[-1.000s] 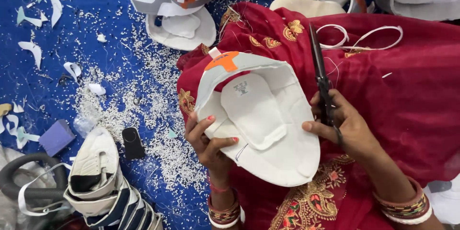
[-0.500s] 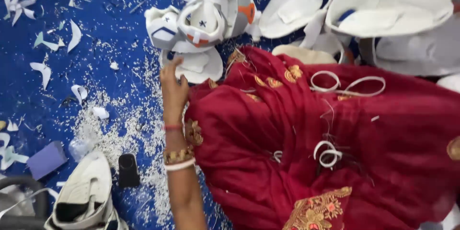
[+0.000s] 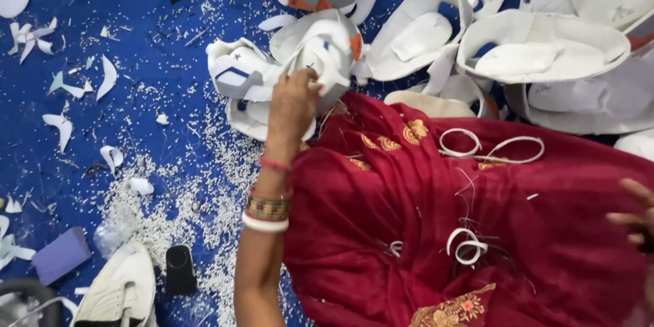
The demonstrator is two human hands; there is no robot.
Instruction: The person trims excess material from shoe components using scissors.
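My left hand (image 3: 293, 103) reaches forward over the blue floor and grips a white shoe upper (image 3: 320, 48) with an orange tab, at the near edge of a heap of white uppers. Bangles ring that wrist. My right hand (image 3: 637, 218) shows only as a few spread fingers at the right edge, over the red embroidered cloth (image 3: 443, 231) on my lap; nothing is visible in it. Thin white trimmed strips (image 3: 490, 148) lie on the cloth.
More white shoe uppers (image 3: 545, 54) are piled at the top and right. White shavings and offcuts (image 3: 170, 211) litter the blue floor. A purple block (image 3: 61, 253), a small black object (image 3: 180, 269) and another white upper (image 3: 122, 289) lie at bottom left.
The white upper and scissors held a second ago are gone from my hands. My left hand has stretched out to the pile and closed on an upper; my right hand moved to the frame's right edge.
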